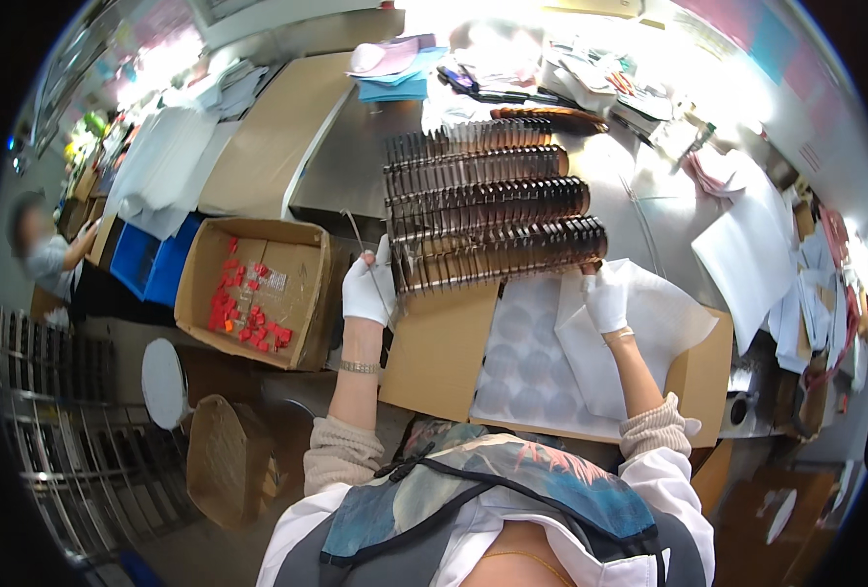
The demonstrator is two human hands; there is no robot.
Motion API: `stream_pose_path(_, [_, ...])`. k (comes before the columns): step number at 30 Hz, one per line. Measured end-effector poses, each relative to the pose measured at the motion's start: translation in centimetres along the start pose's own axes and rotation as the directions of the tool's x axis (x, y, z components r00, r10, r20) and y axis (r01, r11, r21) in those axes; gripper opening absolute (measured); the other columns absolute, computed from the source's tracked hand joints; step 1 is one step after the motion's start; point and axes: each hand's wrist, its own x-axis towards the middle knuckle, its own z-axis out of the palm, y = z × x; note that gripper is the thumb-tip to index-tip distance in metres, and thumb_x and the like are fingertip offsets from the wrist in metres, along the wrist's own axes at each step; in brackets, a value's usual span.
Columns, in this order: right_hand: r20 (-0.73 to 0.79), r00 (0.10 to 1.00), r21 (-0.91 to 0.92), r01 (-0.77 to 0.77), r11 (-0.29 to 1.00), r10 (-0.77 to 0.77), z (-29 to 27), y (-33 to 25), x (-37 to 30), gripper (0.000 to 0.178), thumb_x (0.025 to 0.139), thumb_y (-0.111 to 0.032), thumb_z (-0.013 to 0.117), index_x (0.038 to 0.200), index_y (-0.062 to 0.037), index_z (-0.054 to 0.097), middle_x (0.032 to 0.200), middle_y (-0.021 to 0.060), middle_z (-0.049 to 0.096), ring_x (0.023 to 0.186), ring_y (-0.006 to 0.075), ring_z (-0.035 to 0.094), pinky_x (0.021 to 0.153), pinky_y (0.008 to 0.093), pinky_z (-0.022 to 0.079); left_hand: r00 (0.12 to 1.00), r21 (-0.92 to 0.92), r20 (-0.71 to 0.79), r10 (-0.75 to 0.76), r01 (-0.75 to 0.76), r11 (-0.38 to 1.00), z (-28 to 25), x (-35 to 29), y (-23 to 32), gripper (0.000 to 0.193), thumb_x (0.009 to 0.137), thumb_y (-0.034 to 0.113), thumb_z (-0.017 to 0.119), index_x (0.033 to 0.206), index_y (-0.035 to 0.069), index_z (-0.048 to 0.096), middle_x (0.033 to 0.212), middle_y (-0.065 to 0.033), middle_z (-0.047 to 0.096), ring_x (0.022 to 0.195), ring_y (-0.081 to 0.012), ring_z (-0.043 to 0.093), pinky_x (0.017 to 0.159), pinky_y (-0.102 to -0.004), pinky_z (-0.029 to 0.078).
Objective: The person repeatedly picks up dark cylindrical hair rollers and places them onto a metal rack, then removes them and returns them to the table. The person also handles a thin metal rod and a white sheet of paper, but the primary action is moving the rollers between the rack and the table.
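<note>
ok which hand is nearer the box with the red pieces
Left. The left hand grips the left end of the dark slotted rack, just right of the cardboard box of red pieces. The right hand holds the rack's far end, farther away.

Your left hand (368, 286) and right hand (605, 296) wear white gloves, so you cannot see the fingers' grip on the rack of dark discs (498, 252). The rack hides the box (441, 347) edge beneath it. Glare washes out the far table clutter (512, 39). The red pieces (243, 308) are too small to identify.
</note>
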Motion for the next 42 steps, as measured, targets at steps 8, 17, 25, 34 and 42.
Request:
stream_pose_path(8, [-0.164,0.986,-0.095,0.009,0.995,-0.024,-3.9,-4.0,4.8,0.019,0.091,-0.026,0.060,0.088,-0.0078,0.065,0.063,0.0194,0.063,0.060,0.0397,0.063,0.058,0.0499,0.050,0.989,-0.001,0.135,-0.059,0.059,0.998,0.8,0.4,2.5,0.018,0.097,0.018,0.048,0.080,0.015,0.054,0.106,-0.0085,0.066,0.104,-0.0319,0.059,0.090,-0.0560,0.048])
stream_pose_path(17, [-0.114,0.993,-0.161,0.006,0.987,-0.024,-3.4,-2.9,4.3,0.020,0.093,-0.026,0.057,0.089,-0.0074,0.064,0.065,0.0208,0.063,0.060,0.0413,0.063,0.057,0.0502,0.049,0.941,0.076,0.075,0.329,-0.334,0.939,-0.5,-3.4,12.0,0.028,0.104,0.029,0.044,0.113,0.007,0.058,0.071,0.0017,0.052,0.047,-0.0066,0.036,0.042,-0.0237,0.030])
stream_pose_path(25, [-0.063,0.998,-0.154,0.014,0.988,-0.024,-3.1,-2.5,3.7,0.021,0.093,-0.025,0.058,0.092,-0.0057,0.065,0.065,0.0216,0.063,0.061,0.0414,0.062,0.057,0.0491,0.049,0.832,0.125,-0.311,0.459,-0.443,0.888,-7.7,-2.4,9.4,0.019,0.102,0.024,0.044,0.096,0.010,0.056,0.071,-0.0043,0.057,0.050,-0.0116,0.046,0.042,-0.0239,0.035])
stream_pose_path(34, [-0.107,0.993,-0.100,0.042,0.994,-0.053,-4.0,-3.3,4.3,0.030,0.094,-0.024,0.058,0.078,0.0004,0.061,0.063,0.0253,0.060,0.060,0.0448,0.059,0.054,0.0506,0.046,0.732,0.035,-0.416,0.539,-0.580,0.814,-6.6,-1.4,7.8,0.013,0.098,0.014,0.040,0.090,0.014,0.050,0.073,-0.0052,0.056,0.054,-0.0134,0.047,0.046,-0.0249,0.035])
stream_pose_path(42, [-0.096,0.995,-0.089,0.027,0.996,-0.036,-4.3,-3.6,4.4,0.028,0.094,-0.023,0.059,0.077,-0.0008,0.059,0.061,0.0238,0.059,0.058,0.0436,0.059,0.054,0.0496,0.046,0.856,-0.039,-0.277,0.436,-0.464,0.885,-7.9,0.4,6.4,0.016,0.103,0.022,0.040,0.093,0.014,0.049,0.077,-0.0076,0.058,0.054,-0.0166,0.050,0.044,-0.0284,0.039])
